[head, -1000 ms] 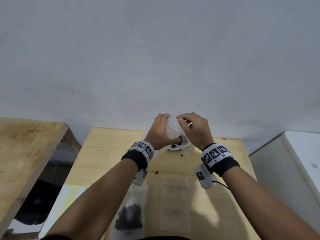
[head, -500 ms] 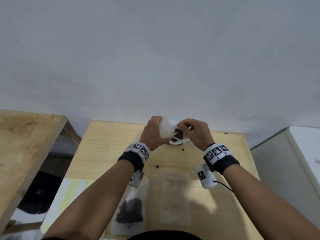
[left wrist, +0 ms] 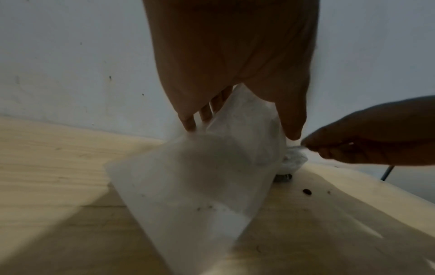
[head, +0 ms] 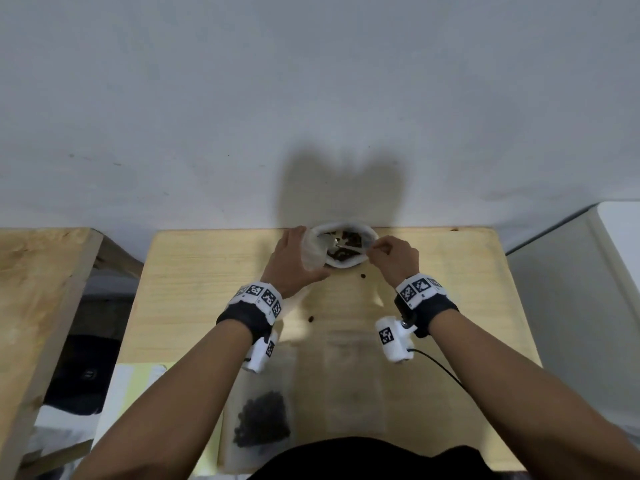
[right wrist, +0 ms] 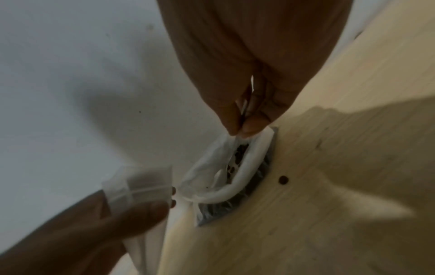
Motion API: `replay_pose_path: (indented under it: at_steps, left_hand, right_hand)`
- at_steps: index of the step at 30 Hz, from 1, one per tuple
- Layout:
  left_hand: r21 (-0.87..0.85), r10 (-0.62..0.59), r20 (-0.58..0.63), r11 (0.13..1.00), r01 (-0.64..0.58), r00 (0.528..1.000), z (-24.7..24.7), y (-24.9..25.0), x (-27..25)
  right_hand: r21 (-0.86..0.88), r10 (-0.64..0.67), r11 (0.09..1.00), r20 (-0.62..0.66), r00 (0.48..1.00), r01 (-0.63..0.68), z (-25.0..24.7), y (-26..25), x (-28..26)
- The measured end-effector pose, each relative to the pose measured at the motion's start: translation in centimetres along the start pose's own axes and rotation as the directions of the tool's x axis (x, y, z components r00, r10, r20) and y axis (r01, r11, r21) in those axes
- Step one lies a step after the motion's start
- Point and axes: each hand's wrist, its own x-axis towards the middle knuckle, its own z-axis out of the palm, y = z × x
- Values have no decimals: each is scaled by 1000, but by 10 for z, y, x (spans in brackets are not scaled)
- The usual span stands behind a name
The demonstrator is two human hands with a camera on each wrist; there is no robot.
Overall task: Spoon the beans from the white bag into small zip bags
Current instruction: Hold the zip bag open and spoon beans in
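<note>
The white bag (head: 370,251) stands at the table's back edge with its rim rolled down and dark beans (head: 349,241) inside. My right hand (head: 393,255) pinches the handle of a metal spoon (head: 346,246), whose bowl lies among the beans. In the right wrist view the fingertips (right wrist: 244,128) pinch the handle just above the white bag (right wrist: 235,193). My left hand (head: 292,261) grips a small translucent zip bag (head: 313,255) beside the bag's left rim. The zip bag (left wrist: 200,176) hangs below the thumb (left wrist: 292,121), and I see no beans in it.
A zip bag filled with beans (head: 261,420) lies near the front of the wooden table (head: 207,271). Flat empty zip bags (head: 353,375) lie to its right. Loose beans (head: 363,276) (head: 311,319) dot the tabletop. A second wooden table (head: 34,289) stands left, a white appliance (head: 588,289) right.
Both hands came down from in front of the wall. The spoon left the zip bag's mouth and now lies in the white bag. The left hand still holds the zip bag.
</note>
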Motion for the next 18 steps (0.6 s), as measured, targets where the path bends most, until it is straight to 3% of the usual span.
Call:
replay_pose_path:
  at_steps: [5, 7, 12, 16, 18]
  left_hand:
    - [38, -14, 47, 999, 12, 999, 6, -6, 10]
    - [17, -44, 26, 999, 44, 999, 4, -6, 9]
    - [25, -69, 47, 997, 68, 996, 4, 0, 10]
    - [-58, -136, 28, 989, 137, 990, 9, -8, 7]
    - [-83, -138, 50, 986, 142, 989, 12, -8, 6]
  right_hand:
    - [224, 42, 974, 9, 999, -43, 15, -21, 14]
    - [196, 41, 980, -3, 999, -40, 20, -27, 17]
    - [127, -170, 973, -166, 971, 192, 7, -32, 15]
    - [-95, -395, 917, -332, 857, 386, -16, -15, 14]
    - [-132, -419, 908, -332, 845, 398, -23, -7, 9]
